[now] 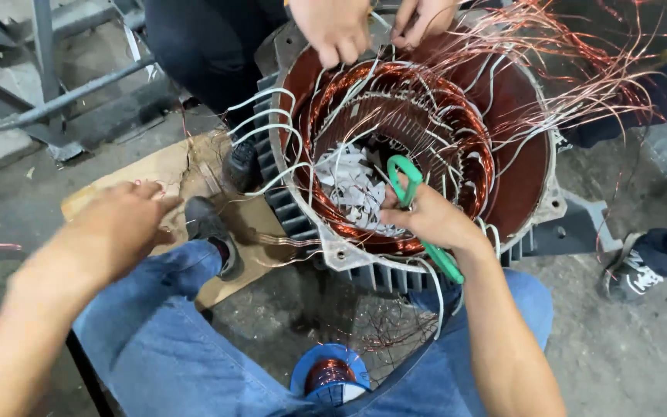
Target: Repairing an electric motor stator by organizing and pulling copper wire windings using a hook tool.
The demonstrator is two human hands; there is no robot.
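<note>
A large electric motor stator (538, 131) lies on its back on the floor, its bore ringed with copper windings (333, 96) and white sleeved leads (264, 116). My right hand (430, 216) reaches into the bore and grips green-handled scissors (407, 181), blades pointing down among white paper scraps (353, 185). My left hand (121, 224) hovers empty over my left knee, fingers loosely together, away from the stator. Another person's two hands (337, 27) work at the far rim of the stator, pinching copper wires.
Loose copper wire strands (596, 69) fan out to the upper right. A blue spool of copper wire (330, 374) sits between my legs. A piece of cardboard (156, 170) lies under the feet. Metal frame bars (48, 77) stand at top left. Another person's shoe (631, 274) is at right.
</note>
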